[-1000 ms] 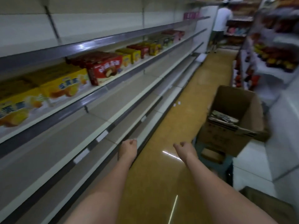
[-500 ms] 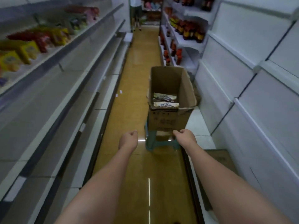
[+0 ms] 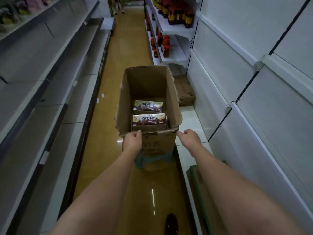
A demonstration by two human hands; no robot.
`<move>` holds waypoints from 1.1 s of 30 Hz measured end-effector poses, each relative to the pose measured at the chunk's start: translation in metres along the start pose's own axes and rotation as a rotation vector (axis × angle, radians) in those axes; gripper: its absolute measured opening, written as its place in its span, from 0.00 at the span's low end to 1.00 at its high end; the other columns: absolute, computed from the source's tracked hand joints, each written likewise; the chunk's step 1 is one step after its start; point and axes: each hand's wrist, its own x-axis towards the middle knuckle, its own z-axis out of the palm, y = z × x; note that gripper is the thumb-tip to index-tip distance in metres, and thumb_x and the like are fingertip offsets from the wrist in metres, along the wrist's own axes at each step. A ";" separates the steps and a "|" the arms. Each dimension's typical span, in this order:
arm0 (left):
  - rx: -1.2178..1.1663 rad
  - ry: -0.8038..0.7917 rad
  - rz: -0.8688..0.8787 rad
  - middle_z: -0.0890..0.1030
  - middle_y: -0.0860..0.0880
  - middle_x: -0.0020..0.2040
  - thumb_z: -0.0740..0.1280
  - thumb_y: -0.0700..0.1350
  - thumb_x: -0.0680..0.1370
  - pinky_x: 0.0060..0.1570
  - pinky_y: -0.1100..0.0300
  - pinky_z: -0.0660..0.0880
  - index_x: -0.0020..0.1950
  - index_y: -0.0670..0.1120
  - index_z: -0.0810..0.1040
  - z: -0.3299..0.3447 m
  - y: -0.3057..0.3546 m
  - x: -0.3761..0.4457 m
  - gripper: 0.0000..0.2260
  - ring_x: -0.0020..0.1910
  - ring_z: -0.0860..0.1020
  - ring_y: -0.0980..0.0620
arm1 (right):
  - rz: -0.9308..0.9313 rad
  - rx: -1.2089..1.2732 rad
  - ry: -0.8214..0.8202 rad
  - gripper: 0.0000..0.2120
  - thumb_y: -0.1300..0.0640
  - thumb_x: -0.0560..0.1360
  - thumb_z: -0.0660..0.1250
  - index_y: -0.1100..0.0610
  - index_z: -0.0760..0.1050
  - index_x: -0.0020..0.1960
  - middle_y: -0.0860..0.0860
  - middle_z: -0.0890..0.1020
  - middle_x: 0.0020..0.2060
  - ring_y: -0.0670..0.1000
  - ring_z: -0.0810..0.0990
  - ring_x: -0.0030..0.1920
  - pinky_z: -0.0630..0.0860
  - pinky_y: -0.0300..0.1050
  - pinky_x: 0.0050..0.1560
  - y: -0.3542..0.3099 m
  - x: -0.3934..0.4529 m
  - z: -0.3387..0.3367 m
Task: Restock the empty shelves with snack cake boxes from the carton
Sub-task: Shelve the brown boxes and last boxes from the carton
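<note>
While both hands reach the carton, nothing is lifted yet.
Left hand [image 3: 133, 140] and right hand [image 3: 189, 138], fingers loosely curled and holding nothing, hover at the carton [image 3: 149, 92] rim, likely to reach the two snack cake boxes [image 3: 149, 119] lying at its bottom; empty shelves [image 3: 50, 92] wait left.

Narrow shop aisle running away from camera. Glossy amber floor [image 3: 128, 53] reflecting ceiling light as thin bright streaks. Grey-white shelving [image 3: 50, 68] lining left side, tier above tier. White panelled shelving [image 3: 254, 99] lining right side. Further down on right, red-capped bottles [image 3: 176, 14] standing in rows on white shelves. Closed brown box [image 3: 184, 89] lying on floor at right. Green plastic stool [image 3: 152, 158] standing mid-aisle. Lighting staying dim, bluish.
</note>
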 end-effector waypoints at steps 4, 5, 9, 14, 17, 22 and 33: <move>-0.001 0.030 -0.013 0.79 0.45 0.46 0.55 0.51 0.83 0.51 0.52 0.76 0.60 0.42 0.78 0.021 0.029 0.040 0.18 0.46 0.77 0.44 | -0.007 -0.016 -0.039 0.22 0.49 0.80 0.59 0.59 0.66 0.70 0.56 0.73 0.66 0.57 0.72 0.65 0.71 0.48 0.58 -0.017 0.055 -0.009; -0.002 0.034 -0.022 0.80 0.44 0.46 0.55 0.52 0.82 0.52 0.51 0.76 0.60 0.43 0.78 0.024 0.032 0.050 0.18 0.47 0.78 0.43 | -0.004 -0.020 -0.048 0.21 0.49 0.80 0.59 0.59 0.66 0.69 0.56 0.73 0.66 0.57 0.73 0.64 0.72 0.48 0.58 -0.021 0.066 -0.008; 0.020 0.052 -0.080 0.80 0.44 0.51 0.55 0.51 0.82 0.51 0.51 0.75 0.63 0.44 0.76 0.034 0.036 0.088 0.17 0.49 0.77 0.44 | -0.008 -0.031 -0.094 0.24 0.49 0.79 0.60 0.59 0.65 0.71 0.56 0.72 0.67 0.57 0.71 0.66 0.72 0.51 0.62 -0.038 0.108 -0.001; 0.086 0.019 -0.133 0.78 0.43 0.59 0.55 0.51 0.83 0.48 0.56 0.70 0.65 0.43 0.74 0.042 0.032 0.141 0.17 0.49 0.73 0.49 | 0.026 -0.066 -0.138 0.22 0.49 0.79 0.61 0.61 0.68 0.69 0.58 0.74 0.64 0.58 0.73 0.63 0.72 0.52 0.61 -0.061 0.157 0.017; 0.120 -0.062 -0.149 0.76 0.42 0.62 0.56 0.51 0.82 0.59 0.50 0.73 0.67 0.42 0.72 0.048 0.022 0.180 0.18 0.59 0.75 0.43 | 0.062 -0.094 -0.165 0.23 0.50 0.79 0.61 0.60 0.66 0.71 0.57 0.72 0.66 0.58 0.71 0.65 0.70 0.51 0.62 -0.072 0.187 0.032; 0.221 -0.216 -0.256 0.71 0.42 0.69 0.60 0.53 0.81 0.64 0.48 0.70 0.72 0.44 0.66 0.063 -0.001 0.237 0.23 0.66 0.70 0.41 | 0.168 -0.170 -0.237 0.25 0.51 0.79 0.62 0.60 0.64 0.72 0.57 0.71 0.68 0.58 0.70 0.67 0.69 0.51 0.63 -0.074 0.231 0.065; 0.459 -0.378 -0.487 0.62 0.41 0.73 0.62 0.53 0.80 0.68 0.48 0.65 0.75 0.46 0.60 0.099 -0.051 0.286 0.27 0.70 0.63 0.39 | 0.352 -0.398 -0.612 0.29 0.52 0.78 0.64 0.61 0.60 0.74 0.58 0.66 0.71 0.58 0.67 0.70 0.67 0.49 0.66 -0.044 0.279 0.131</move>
